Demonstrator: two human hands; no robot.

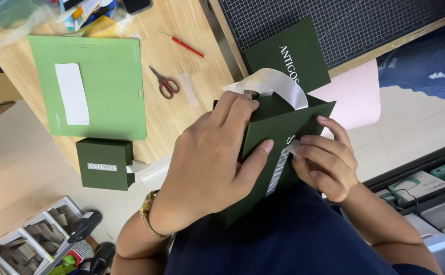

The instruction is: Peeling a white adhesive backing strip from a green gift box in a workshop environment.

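Dark green and white are seen on the paper bag (276,133).
A white ribbon (276,84), a light green board (105,84) at nine o'clock, red-handled scissors (165,84) and a black gridded mat (345,23) are shown.

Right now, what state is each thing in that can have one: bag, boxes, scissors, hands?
Paper bag: dark green, upright, top open, held in both hands.
Ribbon handle: white, looped above the bag's mouth.
Left hand: gripping the bag's top edge.
Right hand: pinching the bag's side edge.
Small box: dark green, closed, on the table edge.
Scissors: closed, lying flat.
Flat green board: lying flat, white strip on it.
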